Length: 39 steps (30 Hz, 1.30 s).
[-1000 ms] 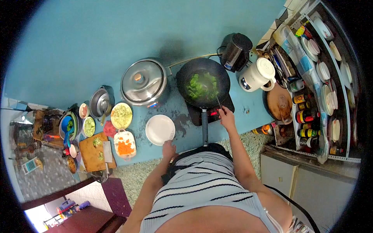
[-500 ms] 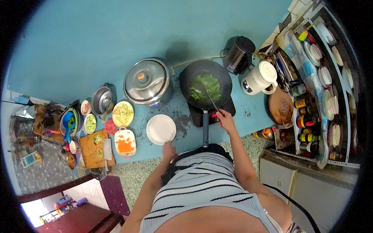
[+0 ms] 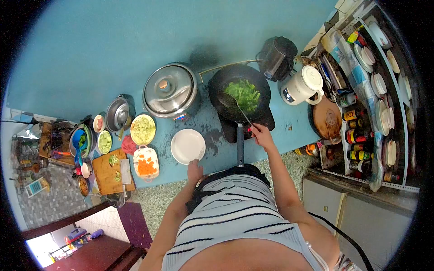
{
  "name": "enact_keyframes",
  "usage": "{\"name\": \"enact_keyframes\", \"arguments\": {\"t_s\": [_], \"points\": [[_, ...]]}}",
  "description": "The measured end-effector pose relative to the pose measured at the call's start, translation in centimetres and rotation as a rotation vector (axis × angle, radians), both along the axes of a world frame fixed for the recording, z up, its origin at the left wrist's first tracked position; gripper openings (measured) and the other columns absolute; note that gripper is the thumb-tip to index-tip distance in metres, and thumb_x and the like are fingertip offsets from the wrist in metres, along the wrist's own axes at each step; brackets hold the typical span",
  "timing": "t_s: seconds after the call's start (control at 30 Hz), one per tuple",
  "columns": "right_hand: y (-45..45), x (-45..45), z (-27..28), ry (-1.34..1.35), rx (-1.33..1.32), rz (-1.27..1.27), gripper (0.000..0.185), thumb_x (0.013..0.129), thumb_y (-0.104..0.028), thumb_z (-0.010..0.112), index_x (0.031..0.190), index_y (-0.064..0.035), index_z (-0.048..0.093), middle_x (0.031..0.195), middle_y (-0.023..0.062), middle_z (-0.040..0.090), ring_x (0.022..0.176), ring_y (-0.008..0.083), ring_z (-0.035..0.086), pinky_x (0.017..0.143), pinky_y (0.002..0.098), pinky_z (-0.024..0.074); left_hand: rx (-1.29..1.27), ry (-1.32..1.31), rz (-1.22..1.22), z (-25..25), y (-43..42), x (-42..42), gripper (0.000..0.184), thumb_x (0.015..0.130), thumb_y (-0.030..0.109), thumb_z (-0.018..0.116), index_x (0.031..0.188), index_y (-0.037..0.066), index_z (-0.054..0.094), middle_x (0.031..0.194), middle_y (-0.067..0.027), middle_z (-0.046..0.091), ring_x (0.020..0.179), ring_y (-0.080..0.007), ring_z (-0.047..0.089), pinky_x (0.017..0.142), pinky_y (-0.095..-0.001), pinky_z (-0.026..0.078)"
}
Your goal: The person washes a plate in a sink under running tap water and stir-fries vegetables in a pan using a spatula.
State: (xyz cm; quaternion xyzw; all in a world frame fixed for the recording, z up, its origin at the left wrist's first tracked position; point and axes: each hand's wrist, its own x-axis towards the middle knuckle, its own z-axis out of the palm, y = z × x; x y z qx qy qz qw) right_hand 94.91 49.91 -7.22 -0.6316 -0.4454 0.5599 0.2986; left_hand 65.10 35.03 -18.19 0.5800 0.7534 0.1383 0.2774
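Note:
My right hand (image 3: 261, 135) is closed round the handle of a metal ladle (image 3: 228, 100), whose bowl rests in the left part of a black wok (image 3: 218, 81). Green vegetables (image 3: 245, 95) lie in the wok beside the ladle. The wok stands on a dark cooker (image 3: 266, 122), its grey handle toward me. At the near rim of a white plate (image 3: 188, 146), my left hand (image 3: 195, 170) touches the edge with its fingertips; whether it grips the plate is hard to make out.
A lidded steel pot (image 3: 169, 90) stands left of the wok, a kettle (image 3: 278, 58) and a white jug (image 3: 302, 86) right of it. Bowls of cut food, a chopping board (image 3: 107, 174) and a cleaver (image 3: 125, 174) are at the left; shelves hold bottles and dishes at the right.
My right hand has moved the ladle from the right part of the wok to its left part, and the vegetables have shifted right. My left hand remains at the plate.

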Motion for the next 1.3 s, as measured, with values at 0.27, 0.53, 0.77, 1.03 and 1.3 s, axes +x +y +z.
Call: {"name": "enact_keyframes", "arguments": {"t_s": [0.27, 0.53, 0.77, 1.03, 1.3], "points": [[0.0, -0.6, -0.1, -0.098, 0.094, -0.204, 0.037, 0.079, -0.025, 0.050, 0.107, -0.0001, 0.050, 0.059, 0.0056, 0.053, 0.046, 0.0130, 0.050, 0.042, 0.0273, 0.0397, 0.011, 0.014, 0.022, 0.3, -0.7, -0.9, 0.033, 0.068, 0.013, 0.056, 0.099, 0.004, 0.050, 0.096, -0.0170, 0.050, 0.090, -0.0327, 0.048, 0.078, -0.0396, 0.040], [0.5, 1.0, -0.6, -0.194, 0.050, -0.179, 0.037, 0.079, -0.026, 0.051, 0.107, -0.0004, 0.050, 0.059, 0.0080, 0.054, 0.044, 0.0145, 0.050, 0.040, 0.0282, 0.0401, -0.038, 0.004, 0.025, 0.0, -1.0, -1.9, 0.032, 0.069, 0.014, 0.054, 0.099, 0.004, 0.049, 0.096, -0.0183, 0.049, 0.089, -0.0338, 0.048, 0.077, -0.0405, 0.040], [-0.4, 2.2, -4.8, -0.402, 0.244, -0.278, 0.039, 0.079, -0.025, 0.051, 0.108, 0.0010, 0.049, 0.058, 0.0069, 0.053, 0.041, 0.0130, 0.047, 0.038, 0.0274, 0.0384, -0.041, -0.007, 0.006, 0.4, -0.6, -1.7, 0.032, 0.069, 0.014, 0.055, 0.098, 0.004, 0.049, 0.096, -0.0185, 0.050, 0.089, -0.0333, 0.048, 0.077, -0.0401, 0.040], [-1.3, 1.5, -0.2, -0.208, 0.045, -0.303, 0.043, 0.080, -0.029, 0.050, 0.108, 0.0036, 0.048, 0.057, 0.0081, 0.054, 0.046, 0.0155, 0.051, 0.043, 0.0284, 0.0401, -0.041, 0.010, -0.004, -0.2, -0.8, -1.7, 0.031, 0.068, 0.015, 0.056, 0.097, 0.004, 0.050, 0.094, -0.0164, 0.051, 0.090, -0.0328, 0.048, 0.077, -0.0393, 0.040], [-1.3, 1.7, 0.2, -0.025, -0.026, -0.333, 0.034, 0.082, -0.024, 0.049, 0.107, -0.0017, 0.050, 0.057, 0.0027, 0.049, 0.034, 0.0082, 0.040, 0.030, 0.0227, 0.0294, -0.029, 0.027, 0.006, -0.3, -0.7, -1.5, 0.031, 0.067, 0.014, 0.056, 0.096, 0.005, 0.050, 0.094, -0.0167, 0.051, 0.089, -0.0331, 0.048, 0.077, -0.0399, 0.040]]}}
